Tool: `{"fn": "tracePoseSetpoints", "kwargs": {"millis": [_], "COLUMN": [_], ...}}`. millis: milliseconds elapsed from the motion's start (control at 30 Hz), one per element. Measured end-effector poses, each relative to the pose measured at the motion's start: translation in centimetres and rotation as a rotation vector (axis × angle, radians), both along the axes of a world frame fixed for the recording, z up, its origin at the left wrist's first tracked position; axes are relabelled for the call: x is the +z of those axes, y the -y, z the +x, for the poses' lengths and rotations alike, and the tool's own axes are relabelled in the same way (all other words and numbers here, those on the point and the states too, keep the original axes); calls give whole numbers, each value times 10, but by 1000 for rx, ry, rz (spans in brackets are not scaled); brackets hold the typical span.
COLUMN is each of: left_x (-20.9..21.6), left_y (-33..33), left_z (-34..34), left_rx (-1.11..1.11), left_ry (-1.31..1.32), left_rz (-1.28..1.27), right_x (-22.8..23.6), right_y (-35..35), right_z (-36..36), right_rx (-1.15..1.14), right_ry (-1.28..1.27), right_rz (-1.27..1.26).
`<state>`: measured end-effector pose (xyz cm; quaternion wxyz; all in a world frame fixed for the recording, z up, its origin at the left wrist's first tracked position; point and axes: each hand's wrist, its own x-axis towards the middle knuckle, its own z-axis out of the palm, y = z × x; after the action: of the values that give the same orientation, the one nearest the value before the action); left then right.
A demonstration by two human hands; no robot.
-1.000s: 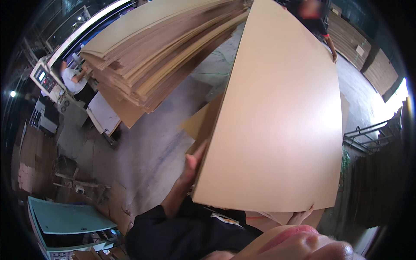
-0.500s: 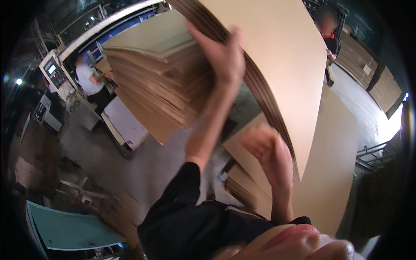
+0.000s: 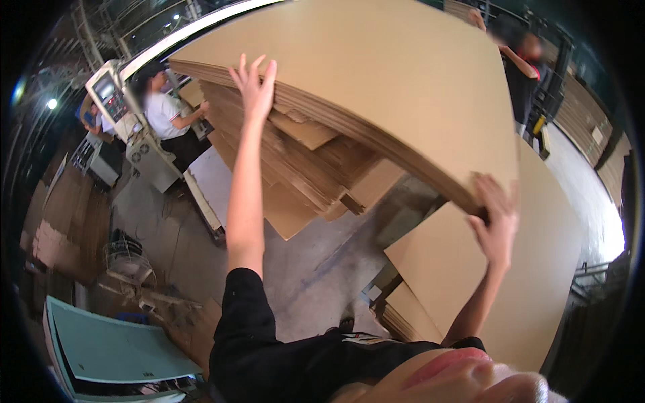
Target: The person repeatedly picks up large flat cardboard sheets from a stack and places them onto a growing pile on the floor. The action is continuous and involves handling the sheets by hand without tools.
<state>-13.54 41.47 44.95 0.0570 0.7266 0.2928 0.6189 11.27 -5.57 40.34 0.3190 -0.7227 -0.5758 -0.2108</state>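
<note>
A thick bundle of large brown cardboard sheets [image 3: 376, 74] lies over a stack of cardboard [image 3: 289, 168] in front of me. My left hand [image 3: 254, 94] is open, its fingers spread and the palm against the bundle's near edge toward the left. At the near right corner, my right hand [image 3: 496, 218] rests with its fingers stretched along the edge and the thumb apart. Slight blur covers the right fingertips. The far side of the bundle runs out of the picture.
More large sheets [image 3: 537, 248] lie to my right, above a low stack [image 3: 410, 312]. A person in white [image 3: 164, 114] stands by a control panel [image 3: 111, 94] at left. Another in black [image 3: 521, 80] is at far right. Teal sheets [image 3: 114, 342] are at lower left.
The bundle, bent and tilted up before, now lies flatter over the stack and reaches farther left. My left hand has moved left along the edge. My right hand has opened and moved to the corner.
</note>
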Motion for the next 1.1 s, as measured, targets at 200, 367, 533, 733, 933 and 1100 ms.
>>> {"fn": "tracePoseSetpoints", "kwargs": {"millis": [200,367,533,733,933,1100], "left_x": [9,6,-23,-26,-30,-54], "left_y": [-37,-26,21,18,14,-5], "left_z": [11,6,13,21,8,8], "left_rx": [32,68,-60,-187,-219,-463], "left_ry": [123,132,384,493,530,635], "left_rz": [3,-157,-137,-83,-98,-112], "right_x": [79,14,20,51,72,96], "right_y": [32,-3,-9,-90,-242,-331], "right_z": [51,172,140,56,-108,-170], "right_rx": [-345,678,721,926,595,473], "right_ry": [276,-638,-565,-611,-415,-587], "right_rz": [598,394,416,491,640,316]}}
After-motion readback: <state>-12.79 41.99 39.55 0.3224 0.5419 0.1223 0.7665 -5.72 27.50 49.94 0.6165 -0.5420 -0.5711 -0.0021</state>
